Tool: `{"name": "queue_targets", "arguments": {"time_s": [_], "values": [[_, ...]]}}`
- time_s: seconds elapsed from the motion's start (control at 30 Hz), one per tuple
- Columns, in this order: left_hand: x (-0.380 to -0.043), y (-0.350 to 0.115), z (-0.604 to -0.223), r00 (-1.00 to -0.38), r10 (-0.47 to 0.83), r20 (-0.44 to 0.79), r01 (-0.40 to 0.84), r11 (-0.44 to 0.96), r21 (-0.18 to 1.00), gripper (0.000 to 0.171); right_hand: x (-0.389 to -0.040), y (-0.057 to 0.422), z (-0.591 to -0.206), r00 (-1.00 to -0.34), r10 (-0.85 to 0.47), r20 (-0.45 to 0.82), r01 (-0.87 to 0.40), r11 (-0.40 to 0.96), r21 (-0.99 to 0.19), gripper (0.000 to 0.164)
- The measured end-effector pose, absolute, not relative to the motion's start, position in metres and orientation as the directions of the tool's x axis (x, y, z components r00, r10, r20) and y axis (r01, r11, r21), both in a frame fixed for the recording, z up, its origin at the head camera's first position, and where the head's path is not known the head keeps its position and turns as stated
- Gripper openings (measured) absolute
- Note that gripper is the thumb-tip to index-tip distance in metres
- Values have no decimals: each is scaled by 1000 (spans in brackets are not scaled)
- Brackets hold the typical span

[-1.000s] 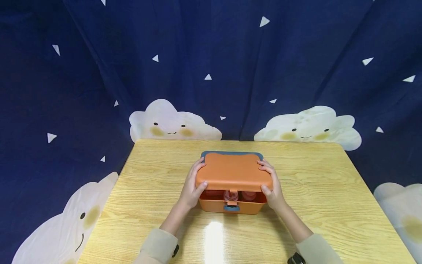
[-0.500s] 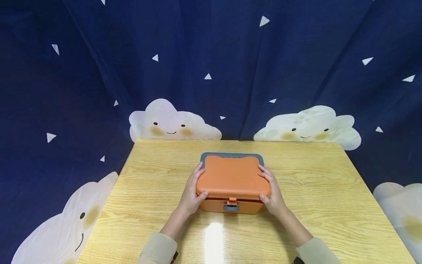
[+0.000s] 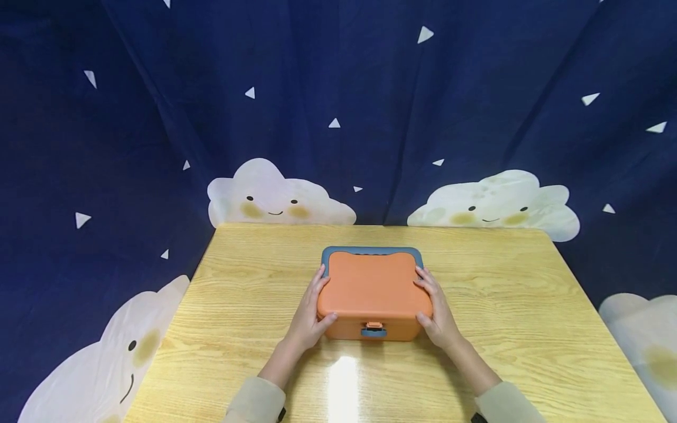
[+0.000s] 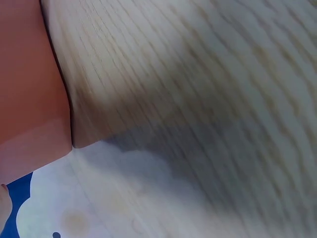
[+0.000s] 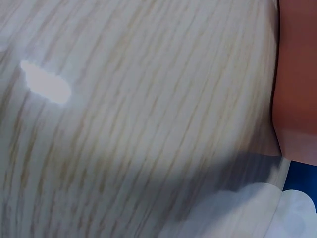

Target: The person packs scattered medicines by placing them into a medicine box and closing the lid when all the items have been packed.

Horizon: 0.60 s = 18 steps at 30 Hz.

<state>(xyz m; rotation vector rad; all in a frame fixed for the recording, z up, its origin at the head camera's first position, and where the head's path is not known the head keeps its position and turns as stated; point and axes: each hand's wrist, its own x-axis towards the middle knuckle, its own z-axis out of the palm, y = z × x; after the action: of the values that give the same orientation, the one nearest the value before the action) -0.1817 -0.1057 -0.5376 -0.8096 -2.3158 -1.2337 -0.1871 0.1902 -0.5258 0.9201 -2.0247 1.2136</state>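
An orange plastic box (image 3: pixel 394 330) sits on the table, its lid (image 3: pixel 374 288) down over it. A blue-grey handle (image 3: pixel 370 250) runs round the lid's back, and a small blue latch (image 3: pixel 374 332) hangs at the front. My left hand (image 3: pixel 307 317) grips the lid's left side, thumb at the front corner and fingers along the edge. On the right side my right hand (image 3: pixel 441 317) holds the lid the same way. Both wrist views show an orange wall of the box (image 4: pixel 29 89) standing on the wood. Whatever lies inside is hidden.
The light wooden table (image 3: pixel 254 270) reaches out on all sides of the box. A dark blue curtain (image 3: pixel 328 76) with white triangles and clouds hangs behind and beside it. Light glares off the tabletop in front of the box.
The lid's front edge has come down in both hands until the gap at the front is gone. The red items seen inside a second ago are now covered.
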Motion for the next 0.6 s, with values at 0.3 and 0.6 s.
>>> {"name": "queue_targets", "arguments": {"time_s": [0.3,0.6], "values": [[-179,-107,-539,-772,306,557,634,430,643,76,-192,196,-543,-614,-253,747,-784,307,-540,71],[-180,-107,-539,-766,313,562,642,419,642,74,-192,197,-544,-604,-244,759,-789,317,-526,70]]}}
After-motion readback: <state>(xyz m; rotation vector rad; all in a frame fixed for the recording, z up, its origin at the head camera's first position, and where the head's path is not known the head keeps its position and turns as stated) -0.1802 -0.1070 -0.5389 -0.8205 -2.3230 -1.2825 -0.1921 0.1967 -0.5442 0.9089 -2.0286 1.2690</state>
